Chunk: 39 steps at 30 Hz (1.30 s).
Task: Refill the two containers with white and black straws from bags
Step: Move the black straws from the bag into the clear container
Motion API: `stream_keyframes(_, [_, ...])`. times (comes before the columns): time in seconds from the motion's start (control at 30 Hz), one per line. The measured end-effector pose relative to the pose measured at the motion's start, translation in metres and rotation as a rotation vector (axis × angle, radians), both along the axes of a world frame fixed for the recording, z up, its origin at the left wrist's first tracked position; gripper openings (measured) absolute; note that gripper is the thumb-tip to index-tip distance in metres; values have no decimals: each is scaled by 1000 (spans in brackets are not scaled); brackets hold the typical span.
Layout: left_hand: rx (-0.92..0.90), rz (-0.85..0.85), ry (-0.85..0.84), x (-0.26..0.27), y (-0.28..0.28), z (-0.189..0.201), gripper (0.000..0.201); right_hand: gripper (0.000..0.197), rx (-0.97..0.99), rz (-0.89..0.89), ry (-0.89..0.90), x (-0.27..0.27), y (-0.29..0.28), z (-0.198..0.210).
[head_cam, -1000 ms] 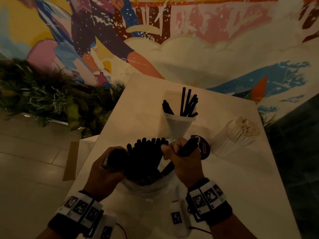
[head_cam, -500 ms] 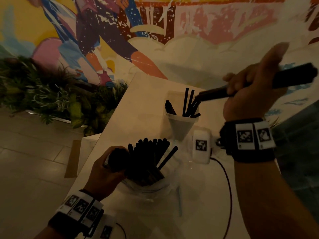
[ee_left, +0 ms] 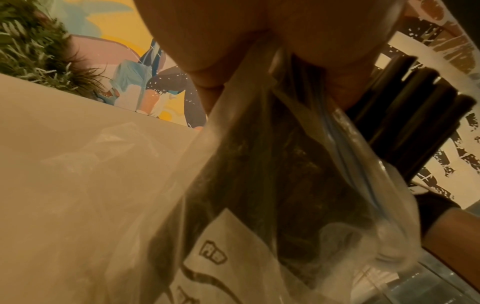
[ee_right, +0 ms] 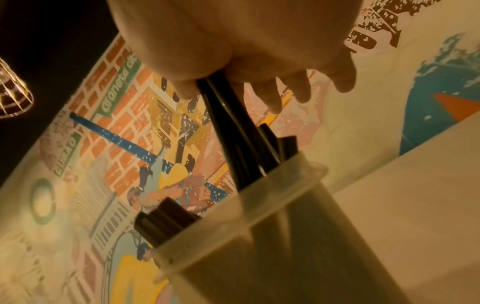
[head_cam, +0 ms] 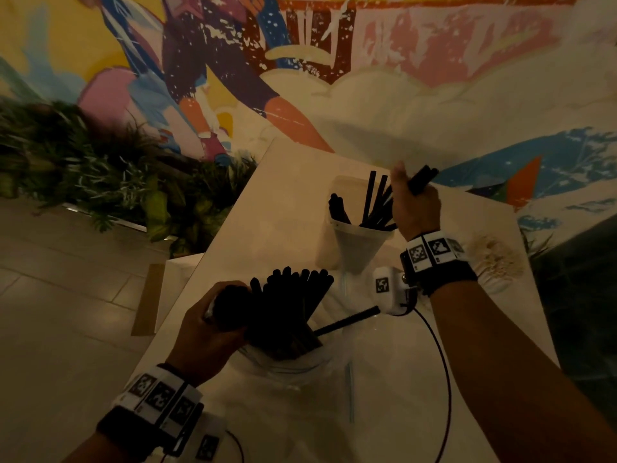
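Note:
A clear zip bag (head_cam: 293,365) (ee_left: 298,185) full of black straws (head_cam: 293,309) stands on the white table (head_cam: 273,202). My left hand (head_cam: 213,329) grips the bag's rim and the straw bundle at its left side. My right hand (head_cam: 414,202) (ee_right: 233,51) holds a small bunch of black straws (head_cam: 422,178) (ee_right: 228,115), their lower ends inside the translucent container (head_cam: 357,238) (ee_right: 259,236) at the table's far side. That container has a few black straws leaning in it. A bundle of white straws (head_cam: 494,259) stands right of my right wrist.
One black straw (head_cam: 347,322) sticks out sideways from the bag toward the right. A cable (head_cam: 444,379) runs from the right wrist camera across the table. Plants (head_cam: 83,168) line the floor on the left, under a painted wall (head_cam: 334,61).
My right hand pulled a bunch of black straws from the bag, swung up and right, then came down to the container. The left hand stayed on the bag.

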State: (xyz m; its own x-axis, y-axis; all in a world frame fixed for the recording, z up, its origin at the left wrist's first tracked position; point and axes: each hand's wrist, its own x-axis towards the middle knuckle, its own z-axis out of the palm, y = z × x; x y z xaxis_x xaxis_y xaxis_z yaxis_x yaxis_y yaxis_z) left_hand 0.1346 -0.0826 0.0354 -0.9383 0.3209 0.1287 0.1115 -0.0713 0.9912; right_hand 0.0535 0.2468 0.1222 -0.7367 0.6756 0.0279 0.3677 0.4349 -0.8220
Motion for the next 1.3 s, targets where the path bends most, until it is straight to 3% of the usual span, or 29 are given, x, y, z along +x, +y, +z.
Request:
stream_keyframes(0.07, [-3,-7,3,-1,0,-1,48,94,123,67,-253,0,3,-8])
stream_keyframes(0.1, [1,-12,-4,-1,0,-1,52,95,149,78,-288,1,3,-11])
stream_keyframes(0.17, [30,-9,-29,-1,0,-2,54,99,189,46,-135,5,0,-11])
stream_keyframes(0.27, [39,-1,-37,-1,0,-3,54,92,306,-4,252,6,-1,-10])
stream_keyframes(0.33, [26,-3,-37,-1,0,-1,53,77,397,90,197,0,-2,-12])
stream_keyframes(0.43, [31,-7,-52,0,0,1,54,61,445,303,-151,-5,-3,-19])
stream_keyframes(0.5, [54,-8,-66,1,0,1,55,63,467,322,-134,-2,-6,-19])
stream_keyframes(0.57, [49,-3,-65,1,-1,-1,56,66,521,297,12,6,-13,-10])
stream_keyframes(0.67, [38,5,-71,1,-2,-2,55,56,344,252,263,34,-22,3])
stream_keyframes(0.73, [22,3,-70,0,-3,-3,53,50,200,293,270,59,-24,-1])
stream_keyframes(0.93, [-23,-1,-22,0,-1,0,44,91,-173,661,-308,132,-24,-52])
stream_keyframes(1.1, [-49,-37,-15,-3,-1,0,46,92,-131,770,-265,144,-60,-52])
stream_keyframes(1.3, [-30,-49,-10,0,-1,2,49,60,190,723,-153,124,-113,-44])
